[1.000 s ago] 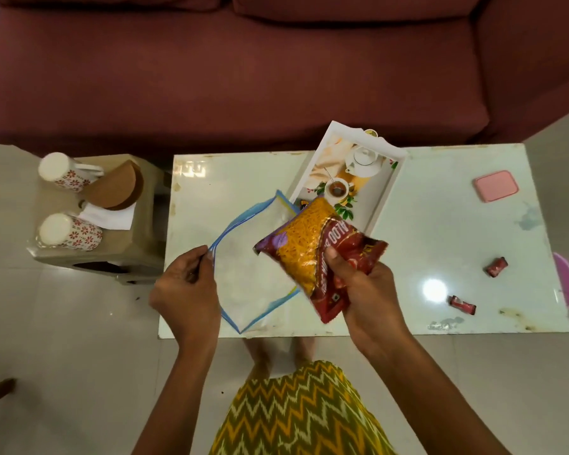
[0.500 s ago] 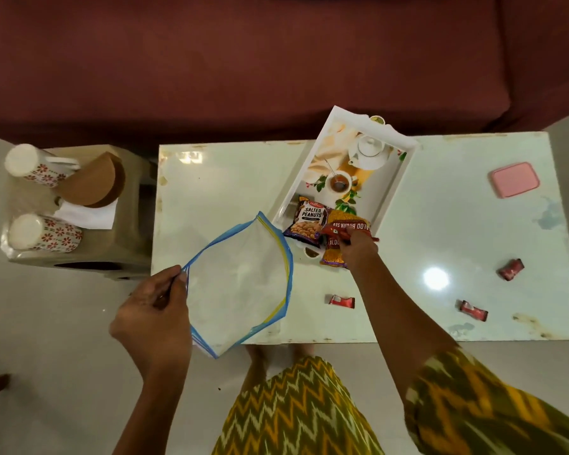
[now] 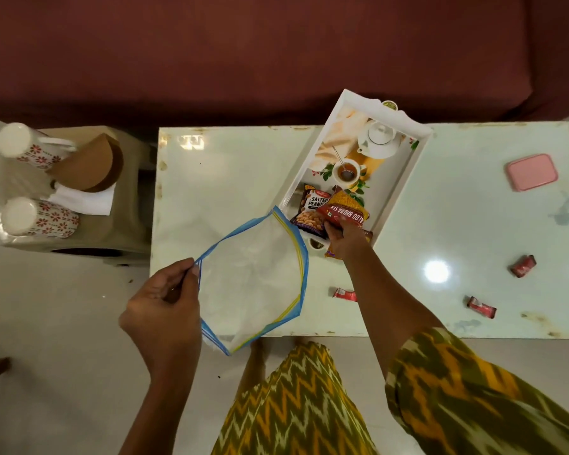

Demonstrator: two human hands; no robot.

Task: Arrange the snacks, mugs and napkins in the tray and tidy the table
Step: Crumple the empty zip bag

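- The right hand (image 3: 344, 236), at centre frame, is closed on the near end of a red-and-yellow snack packet (image 3: 344, 210); the packet lies at the near end of the white tray (image 3: 404, 178), its lower end overhanging the rim; the upside-down print on it reads "ALOO BHUJIA SEV".
- Just left of it in the tray lies a dark packet (image 3: 312, 208) labelled "SALTED PEAN…", the last letters covered by the red packet; a picture of peanuts shows below the words; the brand mark above them is too small to read.
- The tray sits slanted on the pale table (image 3: 230, 178), its far end over the table's back edge; its floor carries a printed picture of a teapot and a cup of tea.
- The left hand (image 3: 165, 310), lower left of centre, pinches the edge of a clear zip bag (image 3: 253, 284) with blue and yellow seal strips; the bag's mouth gapes open and it hangs over the table's near edge.
- Three small red wrapped sweets lie on the table right of the arm: one (image 3: 345, 294) just beside the forearm, one (image 3: 481, 307) lower right, one (image 3: 523, 266) further right; their print is unreadable.
- A pink lid (image 3: 531, 172) lies at the right of the table.
- On the stool (image 3: 125, 231) at upper left stand two white mugs with red flower print (image 3: 30, 144) (image 3: 37, 220), with a white napkin (image 3: 86, 201) between them.
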